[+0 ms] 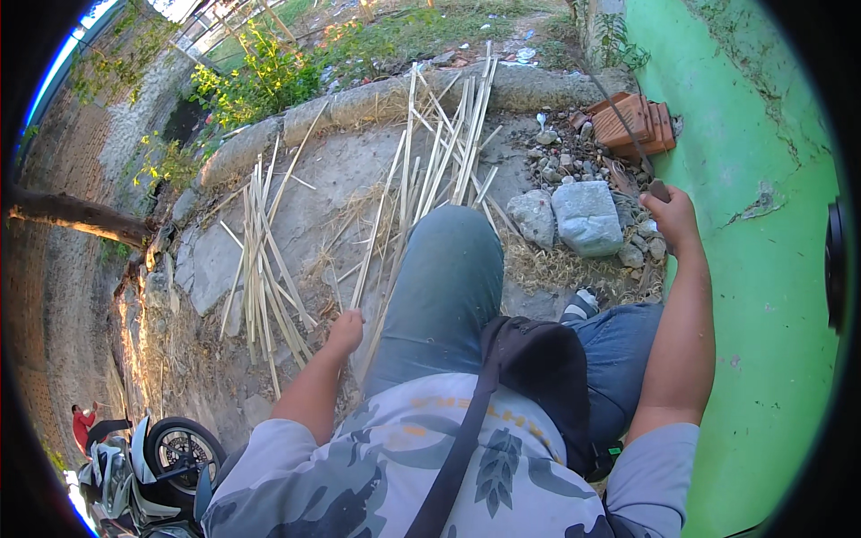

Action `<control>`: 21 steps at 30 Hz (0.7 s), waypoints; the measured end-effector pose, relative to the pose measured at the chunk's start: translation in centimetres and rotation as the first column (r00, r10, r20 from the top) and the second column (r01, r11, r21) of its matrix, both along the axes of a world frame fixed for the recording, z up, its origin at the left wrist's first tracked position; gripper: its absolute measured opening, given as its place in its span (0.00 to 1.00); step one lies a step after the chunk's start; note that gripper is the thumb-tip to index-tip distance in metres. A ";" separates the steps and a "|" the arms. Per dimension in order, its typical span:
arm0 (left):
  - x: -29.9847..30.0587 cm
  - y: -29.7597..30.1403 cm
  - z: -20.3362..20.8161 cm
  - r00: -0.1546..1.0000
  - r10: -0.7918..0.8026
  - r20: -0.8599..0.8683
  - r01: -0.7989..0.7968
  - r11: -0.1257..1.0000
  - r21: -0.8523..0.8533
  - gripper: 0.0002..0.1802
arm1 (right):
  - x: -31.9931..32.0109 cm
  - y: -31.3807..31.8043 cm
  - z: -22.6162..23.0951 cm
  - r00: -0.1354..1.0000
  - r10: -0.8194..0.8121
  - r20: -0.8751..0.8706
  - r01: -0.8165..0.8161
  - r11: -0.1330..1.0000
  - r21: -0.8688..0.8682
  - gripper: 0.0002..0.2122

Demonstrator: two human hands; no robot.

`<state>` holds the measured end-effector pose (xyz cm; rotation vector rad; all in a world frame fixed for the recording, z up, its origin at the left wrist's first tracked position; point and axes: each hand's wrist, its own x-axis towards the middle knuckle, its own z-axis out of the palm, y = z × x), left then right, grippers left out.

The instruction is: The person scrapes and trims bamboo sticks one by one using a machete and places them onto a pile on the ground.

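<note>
My left hand point(345, 334) is closed, low beside my left knee. A thin bamboo strip point(337, 289) rises from its fingers. Out to the right by the green wall, my raised right hand point(674, 217) wraps around a brown wooden handle point(659, 190). A long, dark, slightly curved blade-like shape point(622, 118) runs up and left from beside the handle; whether the two join I cannot tell. Pale split bamboo strips lie in two loose piles on the ground, a left pile point(258, 278) and a longer pile point(439, 148) beyond my knee.
A whitish stone block point(587, 218) and a grey rock point(532, 218) sit right of my knee among rubble. Stacked orange bricks point(632, 124) lie beside the green wall point(753, 296). A low concrete kerb point(368, 106) crosses the far side. A parked motorcycle point(148, 466) stands at lower left.
</note>
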<state>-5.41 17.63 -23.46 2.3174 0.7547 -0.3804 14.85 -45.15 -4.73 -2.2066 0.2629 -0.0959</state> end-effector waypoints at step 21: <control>5.2 -11.2 21.0 0.968 0.233 0.091 -0.016 0.421 -0.907 0.20 | -1.5 5.0 3.5 0.945 0.276 0.178 -0.253 0.957 -0.141 0.13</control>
